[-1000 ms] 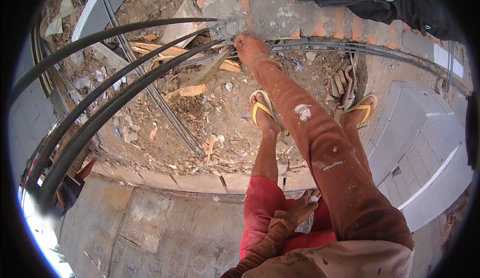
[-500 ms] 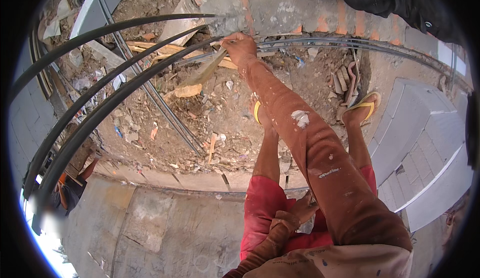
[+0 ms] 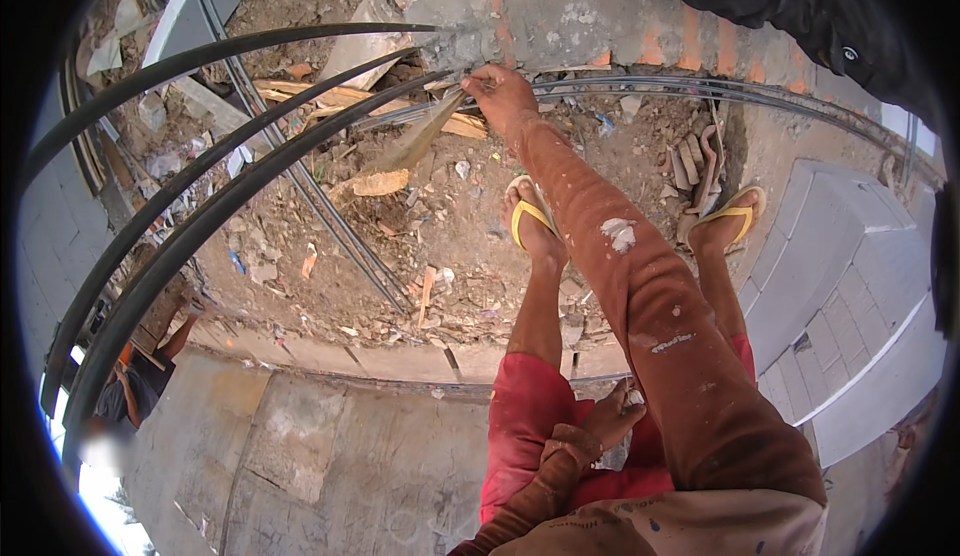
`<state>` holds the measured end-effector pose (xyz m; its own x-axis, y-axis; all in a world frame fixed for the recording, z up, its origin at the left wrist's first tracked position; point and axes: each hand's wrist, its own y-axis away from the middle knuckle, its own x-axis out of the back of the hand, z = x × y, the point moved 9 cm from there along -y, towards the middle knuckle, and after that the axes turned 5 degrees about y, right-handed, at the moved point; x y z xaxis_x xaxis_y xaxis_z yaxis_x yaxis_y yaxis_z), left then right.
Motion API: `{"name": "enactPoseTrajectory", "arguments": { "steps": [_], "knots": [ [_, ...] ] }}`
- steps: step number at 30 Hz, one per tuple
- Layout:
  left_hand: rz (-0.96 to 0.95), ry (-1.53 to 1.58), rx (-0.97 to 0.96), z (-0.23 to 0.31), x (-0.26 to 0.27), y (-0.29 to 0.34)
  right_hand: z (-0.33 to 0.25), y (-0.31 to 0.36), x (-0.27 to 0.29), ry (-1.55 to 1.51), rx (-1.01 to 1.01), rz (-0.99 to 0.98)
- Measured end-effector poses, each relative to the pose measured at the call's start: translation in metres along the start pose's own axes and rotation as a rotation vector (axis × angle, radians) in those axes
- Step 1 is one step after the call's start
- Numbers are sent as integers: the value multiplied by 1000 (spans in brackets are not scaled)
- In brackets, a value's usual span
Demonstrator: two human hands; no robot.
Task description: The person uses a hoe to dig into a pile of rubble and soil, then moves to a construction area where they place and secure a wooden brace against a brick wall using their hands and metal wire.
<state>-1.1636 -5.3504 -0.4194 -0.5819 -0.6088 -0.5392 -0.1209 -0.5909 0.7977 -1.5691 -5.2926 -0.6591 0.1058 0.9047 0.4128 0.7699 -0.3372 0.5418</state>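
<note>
My right hand [image 3: 505,99] reaches far out over the rubble, thumb and fingers pinched. Its fingertips are beside the tip of a thick black cable [image 3: 395,97] and the upper end of a slanting piece of wood [image 3: 415,142]. Whatever the pinch holds is too small to make out. Black cables run from the left to a mortared brick edge [image 3: 560,21]. Close to my lap, between my red shorts, my left hand [image 3: 612,422] is closed around something pale. The right sleeve partly covers that spot, so its kind stays unclear.
Thin grey conduits [image 3: 690,86] follow the brick edge, and more cross the rubble [image 3: 470,226]. Stacked roof tiles [image 3: 690,161] lie by my right foot [image 3: 725,218]. A grey block structure [image 3: 840,276] stands at right. Another person [image 3: 140,391] is at far left, and dark clothing [image 3: 800,6] at upper right.
My right hand has shifted slightly to the right, away from the cable tip and wood. My left hand has risen a little and shows more. My left foot has come into fuller view.
</note>
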Motion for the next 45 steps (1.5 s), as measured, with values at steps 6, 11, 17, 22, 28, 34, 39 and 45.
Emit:
{"name": "enactPoseTrajectory", "arguments": {
  "steps": [6, 11, 17, 22, 28, 34, 39, 45],
  "knots": [
    [-1, 57, -29, -5, -4, -3, -14, 2, -5, 196, -4, -115],
    [-25, 38, 16, -4, -6, -3, -12, 6, -8, 123, -119, -90],
    [39, 197, -69, -3, -1, -10, -8, 12, -1, 83, -279, 24],
    [-1, 282, -26, -36, -23, -19, -9, 11, -3, 194, -330, 0],
    [40, 240, -119, 2, -1, -12, 9, 1, -14, 87, -374, -73],
    [41, 180, -125, -5, -5, -13, 15, -7, -6, 230, -402, 22],
    [-237, 483, -120, -18, -15, -20, 41, 9, -10, 335, -353, -25],
    [-10, 180, 18, 14, -1, -2, 25, 14, -19, 117, -77, -168]
  ]
}}
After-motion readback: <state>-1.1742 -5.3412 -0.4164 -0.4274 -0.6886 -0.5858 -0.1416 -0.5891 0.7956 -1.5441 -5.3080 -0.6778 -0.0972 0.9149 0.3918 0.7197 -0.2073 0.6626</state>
